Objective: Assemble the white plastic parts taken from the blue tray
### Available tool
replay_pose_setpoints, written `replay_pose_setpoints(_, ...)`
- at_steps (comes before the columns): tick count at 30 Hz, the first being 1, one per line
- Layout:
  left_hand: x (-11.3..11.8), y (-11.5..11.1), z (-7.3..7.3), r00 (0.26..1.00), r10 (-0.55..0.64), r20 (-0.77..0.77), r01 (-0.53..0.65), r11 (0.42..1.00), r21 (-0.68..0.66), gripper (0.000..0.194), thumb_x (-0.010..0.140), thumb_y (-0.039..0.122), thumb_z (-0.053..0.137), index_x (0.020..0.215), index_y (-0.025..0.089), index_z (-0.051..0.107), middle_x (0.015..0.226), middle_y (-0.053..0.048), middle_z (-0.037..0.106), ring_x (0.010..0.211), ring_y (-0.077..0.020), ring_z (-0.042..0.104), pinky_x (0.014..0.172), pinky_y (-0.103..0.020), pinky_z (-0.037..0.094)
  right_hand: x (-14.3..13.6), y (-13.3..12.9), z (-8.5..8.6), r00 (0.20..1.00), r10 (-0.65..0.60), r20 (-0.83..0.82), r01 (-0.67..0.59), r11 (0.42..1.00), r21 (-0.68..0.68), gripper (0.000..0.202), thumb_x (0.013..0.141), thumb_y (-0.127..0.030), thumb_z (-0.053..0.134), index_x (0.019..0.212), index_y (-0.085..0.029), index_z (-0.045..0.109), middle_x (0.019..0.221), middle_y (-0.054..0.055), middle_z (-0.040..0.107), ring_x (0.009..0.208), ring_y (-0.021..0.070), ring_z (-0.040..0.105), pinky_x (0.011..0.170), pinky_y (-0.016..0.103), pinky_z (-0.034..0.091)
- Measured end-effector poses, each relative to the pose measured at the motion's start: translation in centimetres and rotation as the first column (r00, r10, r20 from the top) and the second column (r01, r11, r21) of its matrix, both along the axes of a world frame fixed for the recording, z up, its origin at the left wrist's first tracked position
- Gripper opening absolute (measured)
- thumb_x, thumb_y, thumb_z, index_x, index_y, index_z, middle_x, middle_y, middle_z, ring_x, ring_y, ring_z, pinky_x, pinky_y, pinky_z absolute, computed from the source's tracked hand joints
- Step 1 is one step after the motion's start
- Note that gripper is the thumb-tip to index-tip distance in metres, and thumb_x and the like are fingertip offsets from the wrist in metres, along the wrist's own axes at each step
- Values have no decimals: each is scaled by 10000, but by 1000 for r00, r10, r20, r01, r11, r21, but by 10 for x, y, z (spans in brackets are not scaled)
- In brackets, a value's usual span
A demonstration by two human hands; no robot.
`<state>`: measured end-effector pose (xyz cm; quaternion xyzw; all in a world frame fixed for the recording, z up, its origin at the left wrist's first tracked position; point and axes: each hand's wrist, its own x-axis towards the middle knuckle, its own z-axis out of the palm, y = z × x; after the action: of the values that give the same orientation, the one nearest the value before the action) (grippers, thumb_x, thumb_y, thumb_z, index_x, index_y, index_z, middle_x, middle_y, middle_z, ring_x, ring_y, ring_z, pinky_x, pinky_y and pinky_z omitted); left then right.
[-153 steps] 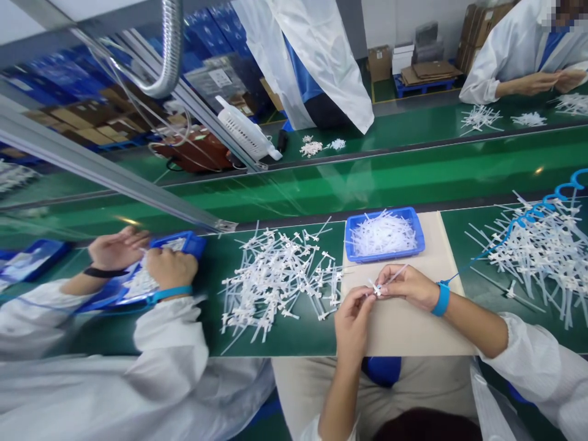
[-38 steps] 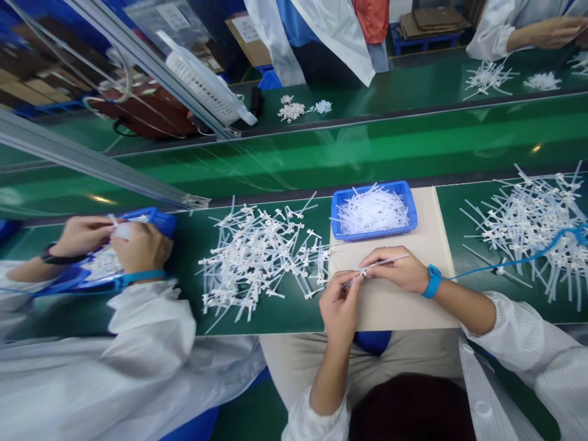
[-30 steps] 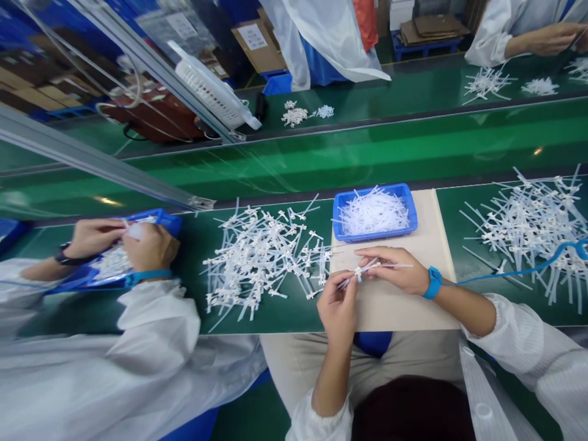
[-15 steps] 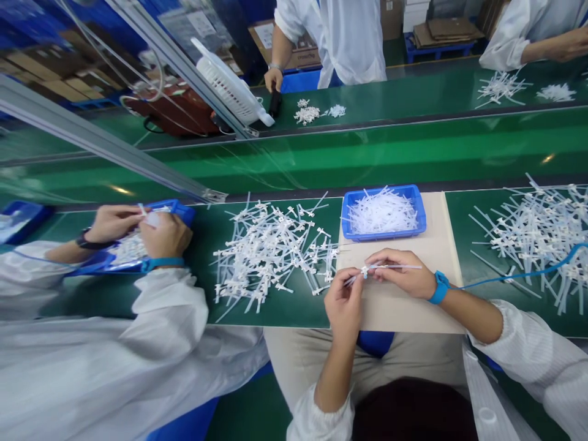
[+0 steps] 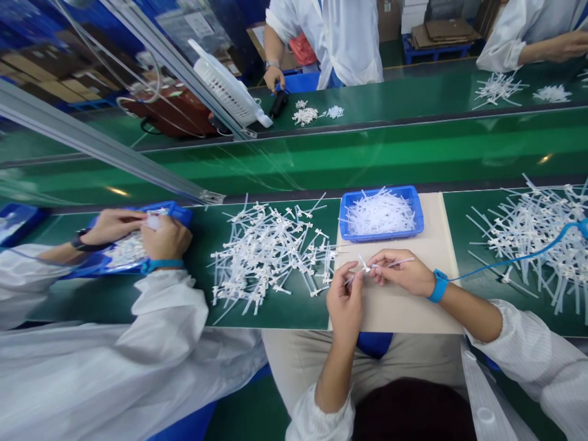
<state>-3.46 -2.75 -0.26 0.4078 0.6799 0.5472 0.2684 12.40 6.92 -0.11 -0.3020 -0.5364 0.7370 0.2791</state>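
Over the beige board (image 5: 408, 313), my left hand (image 5: 345, 301) pinches a small white plastic connector with thin tubes (image 5: 366, 269) between thumb and fingers. My right hand (image 5: 407, 273), wearing a blue wrist strap, is closed on a thin translucent tube (image 5: 401, 262) whose inner end meets the connector. One short piece sticks up from the connector. Whether the right-hand tube is seated in it, I cannot tell. Just beyond my hands is a blue tray (image 5: 381, 237) heaped with loose clear tubes (image 5: 379, 211).
A pile of tubed connectors (image 5: 271, 251) lies left on the green table, another pile (image 5: 546, 239) right. A blue cord (image 5: 509, 260) runs from my right wrist strap. A co-worker's hands (image 5: 160, 236) work over a blue tray at left. A metal post (image 5: 114, 156) slants behind.
The connector has turned between my fingers, so a short piece now points up. The right-hand tube tilts slightly more. Across the table, the person's hand has shifted the black object a little.
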Motion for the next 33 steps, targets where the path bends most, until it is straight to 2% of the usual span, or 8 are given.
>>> replay_pose_setpoints(3, 0, -1, -4, 999, 39, 19, -40, 999, 27, 409, 982, 458, 719, 1296, 195, 704, 751, 20, 593, 675, -152, 576, 675, -259, 504, 1, 3, -3, 999, 16, 38, -14, 999, -46, 296, 840, -399, 839, 1002, -162, 768, 760, 23, 757, 634, 146, 699, 615, 271, 591)
replay_pose_setpoints(8, 1, -4, -11, 986, 72, 150, -81, 995, 53, 570, 1008, 532, 672, 1440, 181, 549, 799, 15, 598, 673, -141, 560, 654, -247, 491, 2, 8, -7, 990, 86, 110, -73, 991, -116, 269, 807, -347, 816, 997, -165, 761, 718, 14, 744, 568, 136, 659, 429, 200, 520)
replay_pose_setpoints(12, 2, -6, -16, 964, 113, 240, -140, 985, 100, 532, 1025, 525, 644, 1445, 221, 523, 757, 50, 506, 584, -106, 459, 562, -216, 421, 2, 9, -6, 994, 22, 105, -5, 987, -161, 256, 774, -308, 830, 970, -170, 742, 756, 32, 770, 624, 154, 701, 411, 181, 515)
replay_pose_setpoints(17, 5, -7, -17, 923, 92, 374, -172, 968, 184, 363, 1037, 478, 619, 1315, 249, 568, 701, 63, 468, 551, -99, 418, 515, -187, 364, 4, 9, 1, 1000, -7, 17, 10, 976, -216, 321, 749, -348, 907, 955, -170, 737, 913, 94, 834, 780, 206, 779, 526, 235, 603)
replay_pose_setpoints(20, 6, -9, -13, 951, 77, 299, -125, 981, 146, 310, 1054, 496, 602, 1166, 209, 642, 636, 58, 487, 532, -105, 447, 520, -200, 382, 5, 11, 4, 999, -15, -44, 5, 976, -219, 370, 750, -397, 936, 967, -166, 745, 968, 119, 849, 870, 228, 793, 621, 274, 631)
replay_pose_setpoints(23, 5, -11, -10, 981, 6, 194, -28, 993, 112, 333, 1038, 520, 634, 1084, 192, 670, 689, 20, 603, 559, -114, 527, 551, -220, 435, 6, 12, 4, 995, -51, -91, 29, 974, -227, 387, 741, -406, 952, 970, -164, 755, 961, 117, 849, 821, 207, 776, 622, 272, 605)
replay_pose_setpoints(29, 4, -9, -7, 988, -9, 156, -5, 996, 90, 312, 1030, 479, 651, 1141, 188, 659, 769, -21, 732, 636, -147, 660, 624, -246, 501, 7, 13, 6, 984, -131, -118, 89, 948, -306, 356, 738, -392, 961, 940, -176, 763, 956, 83, 839, 793, 163, 746, 718, 287, 618)
replay_pose_setpoints(33, 7, -8, -4, 996, -26, 88, 26, 1000, 2, 410, 1030, 468, 652, 1316, 174, 641, 721, -23, 758, 654, -193, 732, 668, -285, 544, 8, 14, 10, 983, -146, -115, 105, 947, -303, 370, 752, -422, 950, 948, -179, 751, 915, 75, 830, 689, 144, 701, 643, 278, 594)
